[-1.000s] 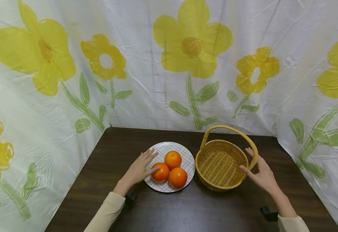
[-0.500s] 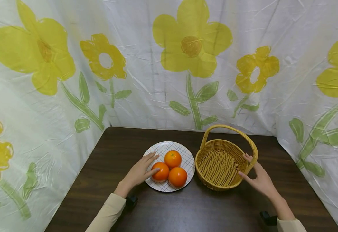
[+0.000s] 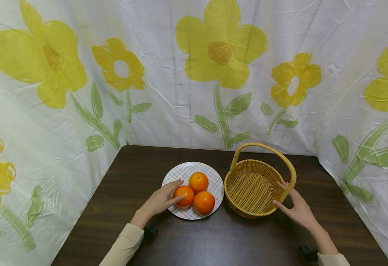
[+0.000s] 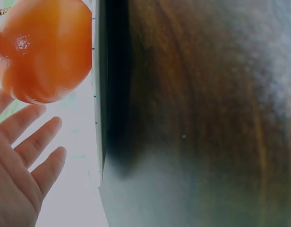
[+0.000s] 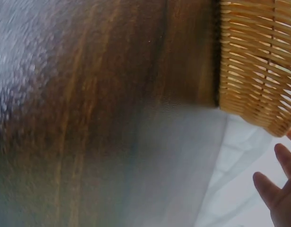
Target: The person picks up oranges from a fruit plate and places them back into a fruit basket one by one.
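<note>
A white plate (image 3: pixel 175 173) with a dark grid pattern holds three shiny, round, orange-coloured fruits, their exact kind unclear. At its left side my left hand (image 3: pixel 156 202) reaches over the rim, thumb and fingers spread around the near-left fruit (image 3: pixel 187 194). In the left wrist view the fingers are loosely extended just beneath that fruit (image 4: pixel 46 52); whether they touch it I cannot tell. My right hand (image 3: pixel 298 211) is by the right side of an empty wicker basket (image 3: pixel 235 207), thumb and fingers spread either side of the handle's base. In the right wrist view, visible fingers (image 5: pixel 268 187) stand apart from the woven wall (image 5: pixel 259 61).
The basket's tall arched handle (image 3: pixel 264 146) rises over it, close to the plate's right. Both stand on a dark wooden table (image 3: pixel 200 244). A white curtain (image 3: pixel 167 111) with yellow flowers hangs behind the table and along its sides.
The left hand's fingers have lowered and drawn in around the near-left fruit. My right hand has moved slightly left and down, closer to the basket's rim. Plate and basket have stayed in place.
</note>
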Motion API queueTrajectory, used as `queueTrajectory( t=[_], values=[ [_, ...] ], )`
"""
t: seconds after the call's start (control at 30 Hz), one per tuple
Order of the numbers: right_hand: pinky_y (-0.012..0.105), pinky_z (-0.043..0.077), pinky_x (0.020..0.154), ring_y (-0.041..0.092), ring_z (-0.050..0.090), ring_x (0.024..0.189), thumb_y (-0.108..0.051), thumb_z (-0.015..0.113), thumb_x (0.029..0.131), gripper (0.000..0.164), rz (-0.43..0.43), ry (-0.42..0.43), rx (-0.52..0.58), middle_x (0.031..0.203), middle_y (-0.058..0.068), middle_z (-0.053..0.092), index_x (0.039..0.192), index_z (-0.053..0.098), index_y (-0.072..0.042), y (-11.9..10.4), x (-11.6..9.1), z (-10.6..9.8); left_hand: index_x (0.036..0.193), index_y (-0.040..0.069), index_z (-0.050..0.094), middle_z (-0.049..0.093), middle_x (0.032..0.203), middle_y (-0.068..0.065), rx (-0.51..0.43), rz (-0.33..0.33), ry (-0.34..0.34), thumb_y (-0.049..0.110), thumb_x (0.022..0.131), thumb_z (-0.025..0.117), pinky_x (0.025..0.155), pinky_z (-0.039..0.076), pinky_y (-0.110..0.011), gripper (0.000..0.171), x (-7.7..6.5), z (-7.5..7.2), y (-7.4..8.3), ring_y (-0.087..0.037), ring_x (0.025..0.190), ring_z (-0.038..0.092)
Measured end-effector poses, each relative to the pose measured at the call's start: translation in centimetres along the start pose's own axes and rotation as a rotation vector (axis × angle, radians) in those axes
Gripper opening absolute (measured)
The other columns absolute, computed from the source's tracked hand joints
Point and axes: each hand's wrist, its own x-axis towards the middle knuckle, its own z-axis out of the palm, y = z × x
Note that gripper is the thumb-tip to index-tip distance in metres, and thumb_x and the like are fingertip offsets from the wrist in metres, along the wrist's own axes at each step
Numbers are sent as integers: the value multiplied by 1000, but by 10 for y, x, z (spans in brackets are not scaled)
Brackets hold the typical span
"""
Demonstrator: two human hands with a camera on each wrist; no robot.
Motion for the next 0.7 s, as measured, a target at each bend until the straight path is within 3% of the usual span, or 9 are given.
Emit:
queueTrajectory(
  t=[0.33,0.5,0.7],
  values=[
    [69,31,86,48,29,129,-31,70,82,70,-6,-27,-28,152,15,22,142,37,-15,2,-1,2,140,30,41,43,142,6,-7,-3,-14,69,79,51,102,38,-44,73,-1,1,2,-19,129,42],
    [70,30,85,49,27,130,-31,68,84,69,-8,-42,-28,153,14,19,143,37,-14,5,-2,3,139,26,42,46,139,6,-14,9,-21,68,76,56,101,40,-42,77,0,2,2,-18,125,46],
    [71,28,84,50,26,130,-30,66,85,67,-5,-49,-22,153,14,18,143,37,-13,7,-2,6,138,19,45,49,135,6,-40,54,-22,57,74,69,97,44,-40,78,-1,4,1,-16,117,52]
  ],
)
